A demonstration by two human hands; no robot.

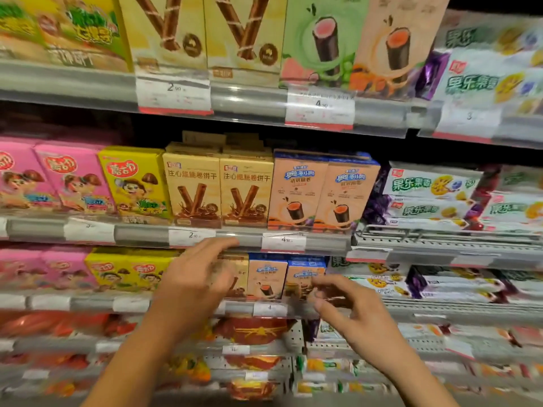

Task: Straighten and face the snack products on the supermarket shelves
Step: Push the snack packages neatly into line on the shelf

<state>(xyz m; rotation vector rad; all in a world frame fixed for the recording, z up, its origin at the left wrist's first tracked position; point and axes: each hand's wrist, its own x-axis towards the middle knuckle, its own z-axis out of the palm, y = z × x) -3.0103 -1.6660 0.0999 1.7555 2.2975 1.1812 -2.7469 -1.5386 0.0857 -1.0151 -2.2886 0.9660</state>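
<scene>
Snack boxes fill several shelves. On the third shelf down, my left hand (pixel 202 274) lies spread over a tan wafer-roll box (pixel 239 274), fingers apart, reaching up to the shelf rail above; whether it grips the box is unclear. My right hand (pixel 346 306) hovers in front of an orange-and-blue roll box (pixel 305 271), fingers loosely curled, holding nothing. Another orange-and-blue box (pixel 266 274) stands between the two hands. One shelf up, tan wafer-roll boxes (pixel 219 189) and orange roll boxes (pixel 323 192) stand upright, facing forward.
Pink boxes (pixel 44 177) and yellow boxes (pixel 135 183) stand to the left. White cookie packs (pixel 432 195) are stacked on the right behind a wire rail (pixel 440 233). Price tags (pixel 283 240) line the shelf rails. Red and orange bags (pixel 255 331) sit on lower shelves.
</scene>
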